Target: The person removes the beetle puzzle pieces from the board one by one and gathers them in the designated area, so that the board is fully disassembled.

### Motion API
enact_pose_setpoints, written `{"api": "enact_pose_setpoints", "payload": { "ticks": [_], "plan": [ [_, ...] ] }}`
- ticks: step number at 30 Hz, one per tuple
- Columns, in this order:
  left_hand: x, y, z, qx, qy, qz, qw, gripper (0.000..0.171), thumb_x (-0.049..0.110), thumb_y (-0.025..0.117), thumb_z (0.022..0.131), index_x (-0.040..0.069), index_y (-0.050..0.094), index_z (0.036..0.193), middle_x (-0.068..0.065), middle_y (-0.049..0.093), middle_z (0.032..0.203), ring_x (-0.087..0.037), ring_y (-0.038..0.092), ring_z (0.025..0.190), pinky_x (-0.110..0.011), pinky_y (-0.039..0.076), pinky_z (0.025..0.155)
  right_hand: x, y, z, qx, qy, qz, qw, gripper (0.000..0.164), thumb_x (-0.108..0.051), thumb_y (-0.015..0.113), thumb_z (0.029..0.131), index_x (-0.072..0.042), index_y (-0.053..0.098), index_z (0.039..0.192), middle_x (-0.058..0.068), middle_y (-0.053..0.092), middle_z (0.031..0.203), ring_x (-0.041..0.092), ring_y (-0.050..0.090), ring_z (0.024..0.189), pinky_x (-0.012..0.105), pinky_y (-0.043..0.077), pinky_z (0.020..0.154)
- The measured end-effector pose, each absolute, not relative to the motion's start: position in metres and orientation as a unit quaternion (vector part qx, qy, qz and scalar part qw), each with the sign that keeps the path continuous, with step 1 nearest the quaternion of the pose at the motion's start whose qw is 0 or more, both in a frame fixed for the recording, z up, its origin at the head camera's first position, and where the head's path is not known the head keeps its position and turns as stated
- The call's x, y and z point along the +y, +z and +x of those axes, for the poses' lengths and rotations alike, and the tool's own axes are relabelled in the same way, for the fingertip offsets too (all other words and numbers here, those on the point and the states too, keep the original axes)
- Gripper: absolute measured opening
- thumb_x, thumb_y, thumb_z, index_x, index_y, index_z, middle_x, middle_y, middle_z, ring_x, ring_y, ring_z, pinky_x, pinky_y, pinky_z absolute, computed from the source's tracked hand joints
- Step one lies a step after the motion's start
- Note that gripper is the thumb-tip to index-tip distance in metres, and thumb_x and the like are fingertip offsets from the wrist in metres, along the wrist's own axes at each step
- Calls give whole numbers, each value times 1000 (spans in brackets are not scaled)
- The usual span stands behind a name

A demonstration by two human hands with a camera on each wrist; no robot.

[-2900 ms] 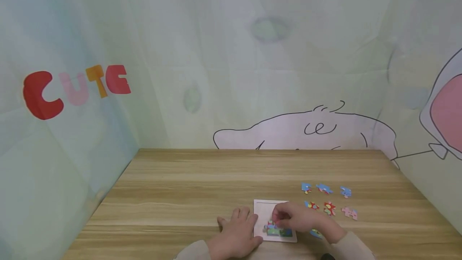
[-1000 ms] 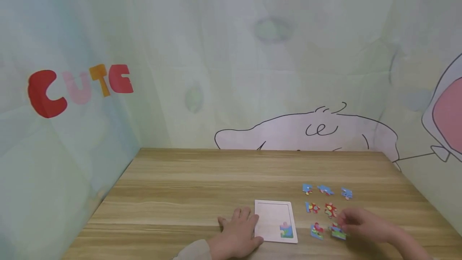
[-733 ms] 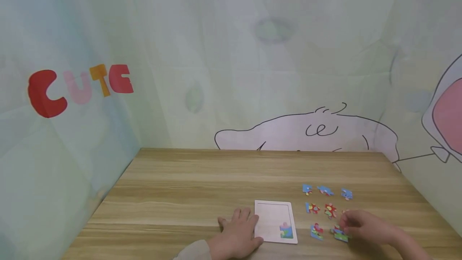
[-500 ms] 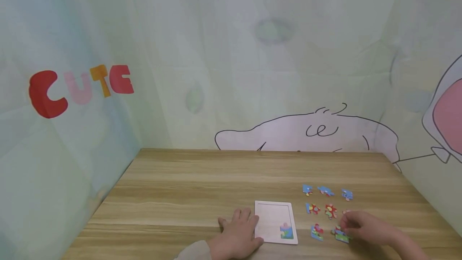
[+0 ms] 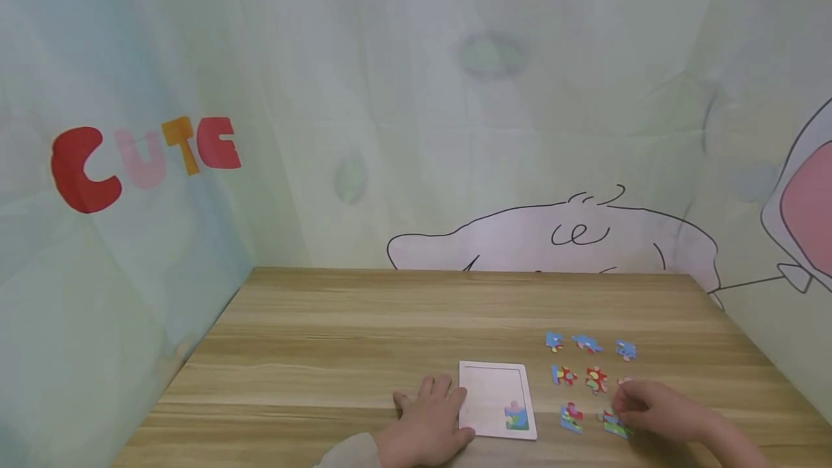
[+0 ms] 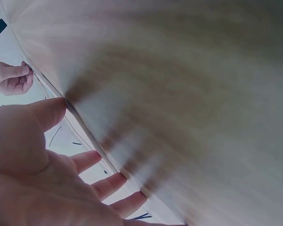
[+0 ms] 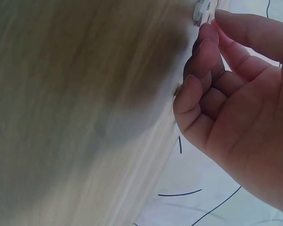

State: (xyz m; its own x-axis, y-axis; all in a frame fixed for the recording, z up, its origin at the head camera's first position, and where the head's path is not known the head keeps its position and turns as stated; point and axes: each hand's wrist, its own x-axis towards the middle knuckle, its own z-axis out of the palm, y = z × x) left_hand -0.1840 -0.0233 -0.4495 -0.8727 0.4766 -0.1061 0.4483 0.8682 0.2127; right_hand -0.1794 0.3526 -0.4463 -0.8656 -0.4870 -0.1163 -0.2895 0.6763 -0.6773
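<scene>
My left hand (image 5: 432, 421) lies palm down with fingers spread, its fingertips at the left edge of a white puzzle tray (image 5: 490, 392). A blue, green and pink jigsaw piece (image 5: 516, 419) sits in the tray's lower right corner. To the right, my right hand (image 5: 664, 410) pinches the edge of a green and blue jigsaw piece (image 5: 614, 423) between thumb and index finger, low at the table; the hand covers part of it. In the right wrist view the thumb (image 7: 250, 29) and curled fingers come together at the fingertips.
Several loose jigsaw pieces lie in rows right of the tray: a blue one (image 5: 587, 343), a red one (image 5: 596, 379) and a red and green one (image 5: 571, 417) among them. A pink piece (image 5: 625, 381) is partly behind my right hand. A printed curtain (image 5: 416, 128) rises beyond the wooden table (image 5: 312, 352).
My right hand has gone from over the tray to the right with the green and blue piece, which then shifts slightly towards me. The tray shows fewer pieces. My left hand stays put.
</scene>
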Motion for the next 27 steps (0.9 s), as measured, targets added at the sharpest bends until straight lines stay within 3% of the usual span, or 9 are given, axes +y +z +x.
{"api": "enact_pose_setpoints", "payload": {
  "ticks": [7,15,27],
  "plan": [
    [-23,-449,-184,964,93,236,81,60,53,60,87,14,54,133,-13,44,140,-36,38,129,-81,28,82,349,-441,-182,907,-342,-201,143,12,-14,65,89,-5,59,95,-2,62,86,-2,51,75,23,45,65],
    [-24,-452,-186,963,94,239,85,59,52,61,87,15,54,132,-13,44,139,-36,38,128,-81,28,81,332,-429,-185,895,-359,-237,117,6,-9,62,92,-5,58,94,-3,57,81,0,49,71,24,45,56],
    [-24,-455,-189,960,101,242,98,59,52,61,88,15,54,133,-13,44,139,-36,38,128,-82,28,80,299,-415,-188,893,-347,-268,104,20,-15,64,91,-4,60,107,-3,58,91,0,52,77,23,47,60]
  ]
}}
